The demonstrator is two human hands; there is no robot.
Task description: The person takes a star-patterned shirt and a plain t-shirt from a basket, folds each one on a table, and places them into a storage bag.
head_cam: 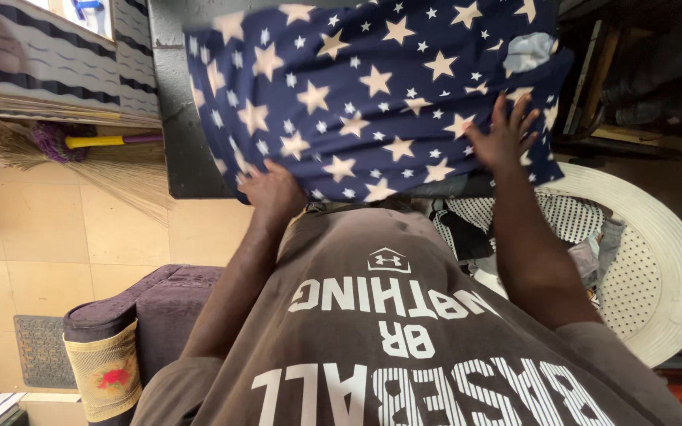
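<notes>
Beside broom [80,150] and basket [665,268], both hands' [274,189] [503,138] grip flattens star cloth [372,95] on grey table [179,142].

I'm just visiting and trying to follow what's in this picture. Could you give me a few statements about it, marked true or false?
1. The navy blue cloth with cream stars lies spread on a dark table. True.
2. The right hand rests flat on the cloth, fingers spread. True.
3. The left hand holds the yellow-handled straw broom. False: it is at the cloth's near edge; the broom lies apart on the floor.
4. The white perforated plastic basket is left of the person. False: it is on the right.
</notes>
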